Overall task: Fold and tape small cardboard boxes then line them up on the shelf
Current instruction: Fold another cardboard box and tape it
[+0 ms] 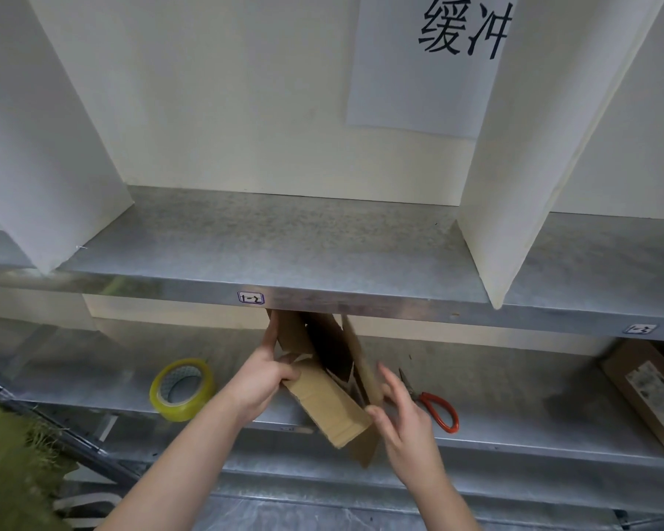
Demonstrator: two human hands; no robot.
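Two bare forearms are reaching up from the bottom of the frame. The left hand [263, 381] is gripping the left wall of the box [322, 400], thumb curled over its edge. The right hand [403, 419] is lying against the box's right wall with fingers straight and loosely spread. It is blurred, so I cannot tell how firmly it is touching.

The box is sitting tilted and unfolded in the centre of the frame, over the front of the lower shelf [514, 381]. Its top end is poking up behind the front edge of the upper shelf [284, 243].

The tape [181, 389] is standing on edge on the lower shelf, left of the left hand. The scissors [434, 406] are lying just right of the right hand. A parcel [652, 389] is resting at the right edge. White dividers [514, 185] are standing on the upper shelf, and a sign [426, 70] is hanging at the upper right. Green cloth [12, 473] is filling the lower left corner.
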